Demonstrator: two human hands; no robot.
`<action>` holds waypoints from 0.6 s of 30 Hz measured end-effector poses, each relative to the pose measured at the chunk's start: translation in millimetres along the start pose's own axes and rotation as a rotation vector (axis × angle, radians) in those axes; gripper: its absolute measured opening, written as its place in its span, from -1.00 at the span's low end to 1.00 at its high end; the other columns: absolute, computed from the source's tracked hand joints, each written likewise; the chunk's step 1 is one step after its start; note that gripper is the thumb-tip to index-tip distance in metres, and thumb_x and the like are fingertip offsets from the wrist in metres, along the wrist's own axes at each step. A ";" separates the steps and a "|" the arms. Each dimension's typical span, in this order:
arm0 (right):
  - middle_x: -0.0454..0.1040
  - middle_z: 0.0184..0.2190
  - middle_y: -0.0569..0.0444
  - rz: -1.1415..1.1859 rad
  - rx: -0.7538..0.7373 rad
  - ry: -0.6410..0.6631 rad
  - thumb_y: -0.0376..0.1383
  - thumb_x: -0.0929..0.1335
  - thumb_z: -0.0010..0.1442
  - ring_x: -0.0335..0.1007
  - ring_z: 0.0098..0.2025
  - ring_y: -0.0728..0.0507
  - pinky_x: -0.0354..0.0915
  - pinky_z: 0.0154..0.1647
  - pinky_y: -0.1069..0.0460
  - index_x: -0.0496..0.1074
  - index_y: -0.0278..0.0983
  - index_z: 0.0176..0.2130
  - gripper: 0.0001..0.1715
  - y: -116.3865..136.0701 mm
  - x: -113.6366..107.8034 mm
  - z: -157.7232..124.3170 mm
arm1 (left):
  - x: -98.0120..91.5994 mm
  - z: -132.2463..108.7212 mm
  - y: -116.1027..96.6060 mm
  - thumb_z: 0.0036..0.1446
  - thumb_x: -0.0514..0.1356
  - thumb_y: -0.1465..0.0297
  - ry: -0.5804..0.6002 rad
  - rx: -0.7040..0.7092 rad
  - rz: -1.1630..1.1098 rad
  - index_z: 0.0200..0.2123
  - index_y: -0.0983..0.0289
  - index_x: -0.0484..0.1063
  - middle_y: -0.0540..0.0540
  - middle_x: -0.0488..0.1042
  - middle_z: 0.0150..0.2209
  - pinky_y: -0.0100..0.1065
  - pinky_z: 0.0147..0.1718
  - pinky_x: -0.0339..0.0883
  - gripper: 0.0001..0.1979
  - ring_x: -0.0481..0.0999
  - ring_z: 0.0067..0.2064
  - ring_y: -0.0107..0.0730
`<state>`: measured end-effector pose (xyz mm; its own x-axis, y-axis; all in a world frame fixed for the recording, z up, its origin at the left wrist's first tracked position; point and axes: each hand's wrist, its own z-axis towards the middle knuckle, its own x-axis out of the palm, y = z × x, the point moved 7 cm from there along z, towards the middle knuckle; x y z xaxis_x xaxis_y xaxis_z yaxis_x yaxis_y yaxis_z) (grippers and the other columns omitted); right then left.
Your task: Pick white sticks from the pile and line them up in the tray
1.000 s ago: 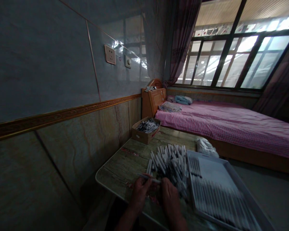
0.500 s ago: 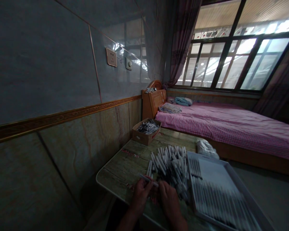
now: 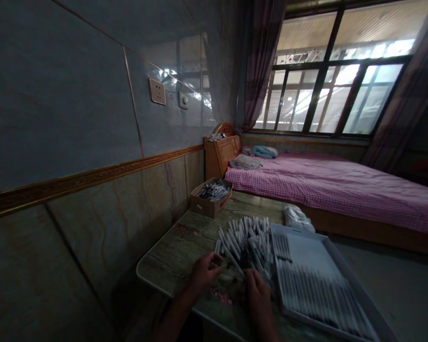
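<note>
My right hand [image 3: 258, 292] is closed on the lower end of a pen [image 3: 235, 260], which slants up and left from its fingertips. To the left, my left hand [image 3: 204, 273] hovers over the table with thumb and fingers curved apart, and nothing shows between them. Just beyond both hands lies a loose pile of whitish pens [image 3: 251, 232] with dark ends. Right of the pile is a shallow pale tray [image 3: 312, 249]. Many pens [image 3: 323, 294] lie side by side in its near part, with a few more at its far left.
At the table's [image 3: 164, 263] far left corner stands a cardboard box [image 3: 207, 209] full of thin dark and silvery pieces. A crumpled clear plastic bag [image 3: 297, 218] lies behind the tray. A tiled wall [image 3: 103, 256] runs along the left; a bed [image 3: 328, 190] stands beyond.
My left hand has let go of the pen that both hands held and moved slightly up. The pen now points up-left from my right hand. The whole view has shifted a little.
</note>
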<state>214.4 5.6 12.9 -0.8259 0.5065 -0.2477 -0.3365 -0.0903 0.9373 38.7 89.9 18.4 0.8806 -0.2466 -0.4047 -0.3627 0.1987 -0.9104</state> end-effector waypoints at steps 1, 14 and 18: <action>0.34 -0.63 0.15 0.051 0.055 -0.010 0.17 0.20 0.19 0.27 -0.55 -0.08 0.21 -0.54 0.07 0.40 -0.19 -0.52 -0.41 -4.7 -2.4 -0.6 | -4.9 6.7 -3.5 0.02 0.20 0.51 -0.040 0.007 0.145 -0.30 0.23 0.51 0.07 0.61 -0.26 -0.36 -0.16 0.35 -0.84 0.58 -0.18 -0.28; 0.33 -0.63 0.18 0.237 0.171 -0.009 0.16 0.29 0.10 0.26 -0.55 -0.09 0.18 -0.54 0.06 0.48 -0.22 -0.43 -0.47 -9.6 -1.8 -2.6 | 19.3 56.4 -11.3 0.20 0.16 0.39 -0.004 -0.093 0.863 -0.09 0.32 0.50 0.30 0.51 0.01 -0.27 -0.01 0.29 -0.76 0.50 0.05 -0.11; 0.42 -0.56 0.13 0.205 0.138 -0.039 0.13 0.30 0.11 0.32 -0.47 -0.11 0.24 -0.46 0.06 0.51 -0.23 -0.42 -0.49 -9.4 -4.1 -1.8 | 20.3 57.9 -9.7 0.20 0.13 0.42 -0.017 -0.115 0.892 -0.13 0.32 0.51 0.28 0.54 -0.04 -0.27 -0.04 0.30 -0.78 0.52 0.02 -0.11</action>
<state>220.2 2.9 4.7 -0.8516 0.5225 -0.0421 -0.0967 -0.0777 0.9923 77.8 137.8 24.0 0.2610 -0.0317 -0.9648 -0.9413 0.2133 -0.2617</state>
